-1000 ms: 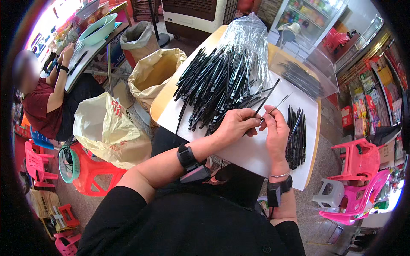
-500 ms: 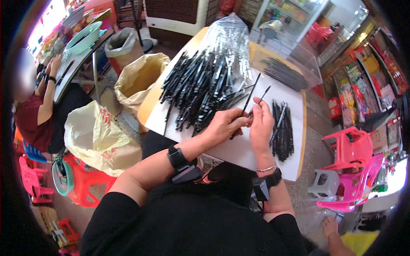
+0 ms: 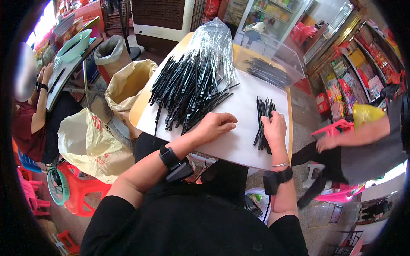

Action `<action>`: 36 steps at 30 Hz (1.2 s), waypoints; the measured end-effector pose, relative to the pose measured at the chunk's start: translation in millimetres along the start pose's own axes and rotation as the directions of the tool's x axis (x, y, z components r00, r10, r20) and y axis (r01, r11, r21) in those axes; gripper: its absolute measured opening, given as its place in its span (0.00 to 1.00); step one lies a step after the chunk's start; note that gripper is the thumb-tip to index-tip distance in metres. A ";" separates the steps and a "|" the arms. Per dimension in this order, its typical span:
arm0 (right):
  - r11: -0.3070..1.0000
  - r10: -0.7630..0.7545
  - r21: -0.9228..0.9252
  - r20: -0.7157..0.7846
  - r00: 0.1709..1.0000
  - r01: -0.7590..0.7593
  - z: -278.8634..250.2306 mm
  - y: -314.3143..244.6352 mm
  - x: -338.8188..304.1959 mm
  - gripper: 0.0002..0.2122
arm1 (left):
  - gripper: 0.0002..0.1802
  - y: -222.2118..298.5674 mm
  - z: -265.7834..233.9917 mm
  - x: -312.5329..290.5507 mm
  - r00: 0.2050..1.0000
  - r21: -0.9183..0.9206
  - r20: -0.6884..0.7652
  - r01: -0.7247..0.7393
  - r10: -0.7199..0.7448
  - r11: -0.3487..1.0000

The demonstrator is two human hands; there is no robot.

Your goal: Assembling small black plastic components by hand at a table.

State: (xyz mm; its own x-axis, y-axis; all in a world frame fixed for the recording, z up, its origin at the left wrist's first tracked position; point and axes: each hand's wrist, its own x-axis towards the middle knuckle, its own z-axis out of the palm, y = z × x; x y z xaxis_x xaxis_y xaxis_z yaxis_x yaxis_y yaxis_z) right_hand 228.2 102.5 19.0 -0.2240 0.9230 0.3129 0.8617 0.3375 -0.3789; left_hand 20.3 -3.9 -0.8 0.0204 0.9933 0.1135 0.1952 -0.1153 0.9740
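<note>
My left hand (image 3: 217,126) hovers over the white table top with its fingers loosely bent, thumb apart and nothing in it. Just beyond it lies a big heap of thin black sticks (image 3: 179,96), whose far ends run into a clear plastic bag (image 3: 212,38). On the right, a small bundle of similar sticks (image 3: 261,128) rests on the table. My right hand (image 3: 275,128) is at this bundle, thumb and fingers pinched on a thin black stick at its top. My palm covers part of the bundle.
A clear plastic box (image 3: 294,68) stands near more dark sticks (image 3: 269,71) at the back right. Left of the table are open sacks (image 3: 124,87) and a co-worker (image 3: 32,115). Another person (image 3: 371,145) passes on the right by pink chairs (image 3: 331,128).
My hands have parted. The stick between them is gone from my left hand; my right hand has moved right and down onto the small bundle. A person has come in at right.
</note>
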 end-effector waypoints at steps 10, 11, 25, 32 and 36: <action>0.941 0.141 -0.327 0.146 0.979 -0.087 -1.9 -8.9 -15.9 0.42 | 0.11 -4.1 3.9 -0.3 0.994 0.108 -0.053 -0.087 0.093 0.990; 0.947 0.198 -0.290 0.179 0.964 -0.141 -3.6 -8.2 -12.8 0.42 | 0.11 -7.1 3.5 -0.6 0.993 0.111 -0.069 -0.084 0.092 0.990; 0.891 0.109 -0.441 -0.017 0.994 -0.105 4.1 -8.3 -14.4 0.29 | 0.08 27.0 -34.8 -18.3 0.880 0.357 -0.258 -0.296 0.398 0.886; 0.888 -0.165 -0.448 -0.106 0.981 0.101 -12.0 -36.5 -22.7 0.29 | 0.15 18.9 -94.7 14.4 0.856 0.779 -0.439 0.210 0.275 0.591; 0.897 -0.333 -0.342 -0.108 0.937 0.279 -11.1 -49.5 -31.3 0.21 | 0.10 30.8 -102.4 16.1 0.902 0.753 -0.427 0.317 0.063 0.576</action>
State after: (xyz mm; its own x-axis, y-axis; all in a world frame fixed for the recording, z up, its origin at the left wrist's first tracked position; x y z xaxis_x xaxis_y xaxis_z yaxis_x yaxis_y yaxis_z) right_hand 197.6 54.8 37.7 -0.4477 0.7324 0.5130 0.8663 0.4975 0.0456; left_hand -73.8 8.3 51.2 -0.3882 0.8877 0.2476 0.8576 0.2497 0.4496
